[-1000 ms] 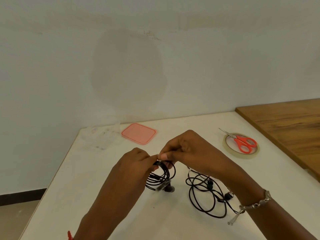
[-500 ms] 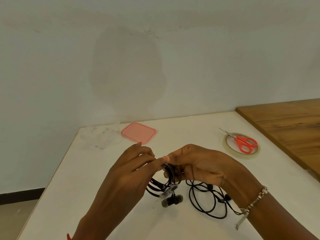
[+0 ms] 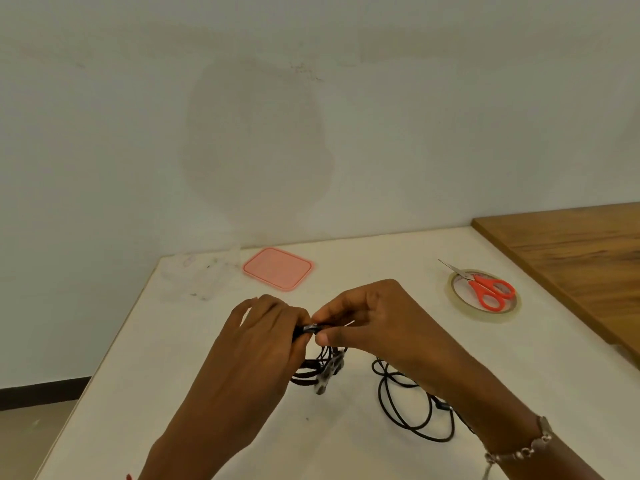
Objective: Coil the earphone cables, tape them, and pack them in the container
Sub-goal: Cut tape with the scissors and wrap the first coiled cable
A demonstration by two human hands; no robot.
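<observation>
A coiled black earphone cable (image 3: 320, 367) hangs between my two hands above the white table (image 3: 138, 393). My left hand (image 3: 266, 327) grips the top of the coil, fingers curled round it. My right hand (image 3: 367, 317) pinches the same spot from the right, where a strip of clear tape wraps the coil. A second black earphone cable (image 3: 412, 407) lies loose on the table under my right forearm. A clear plastic container (image 3: 204, 275) stands at the far left, with its pink lid (image 3: 278, 268) lying beside it. The tape roll (image 3: 485, 303) lies at the right.
Orange-handled scissors (image 3: 490, 291) rest on top of the tape roll. A wooden tabletop (image 3: 581, 265) adjoins the white table on the right. The wall runs close behind the table, and the table's left edge drops to the floor.
Both hands have lifted slightly and closed in on the top of the coil. The earbuds that dangled below the coil half a second ago are now tucked up near the taped part.
</observation>
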